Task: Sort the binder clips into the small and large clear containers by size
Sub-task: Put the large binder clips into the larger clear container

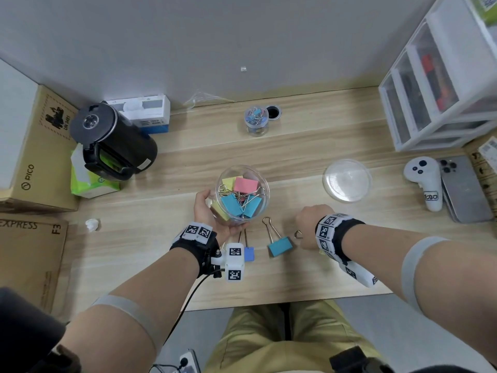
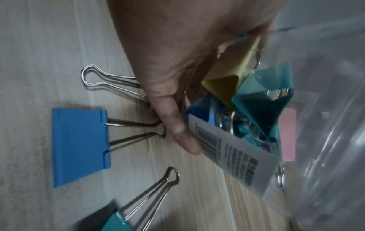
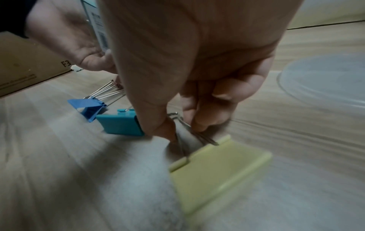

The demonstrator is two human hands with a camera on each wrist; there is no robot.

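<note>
My left hand [image 1: 212, 211] grips the large clear container [image 1: 242, 193], tilted toward me, with several big pastel clips inside; in the left wrist view the large clear container [image 2: 316, 109] fills the right side beside my left hand [image 2: 177, 78]. My right hand [image 1: 309, 224] pinches the wire handle of a yellow binder clip [image 3: 217, 176] between thumb and finger, low over the table. A teal clip [image 1: 279, 244] and a blue clip [image 1: 249, 253] lie on the wood between my wrists, the blue clip [image 2: 79, 146] flat by my little finger. The small clear container [image 1: 256, 122] holds small clips at the back.
A clear round lid [image 1: 347, 180] lies to the right. A white controller [image 1: 427, 181] and phone [image 1: 465, 189] sit further right, white drawers [image 1: 435, 84] behind them. A black kettle [image 1: 113, 141], green tissue pack [image 1: 91, 181] and cardboard boxes [image 1: 29, 162] crowd the left.
</note>
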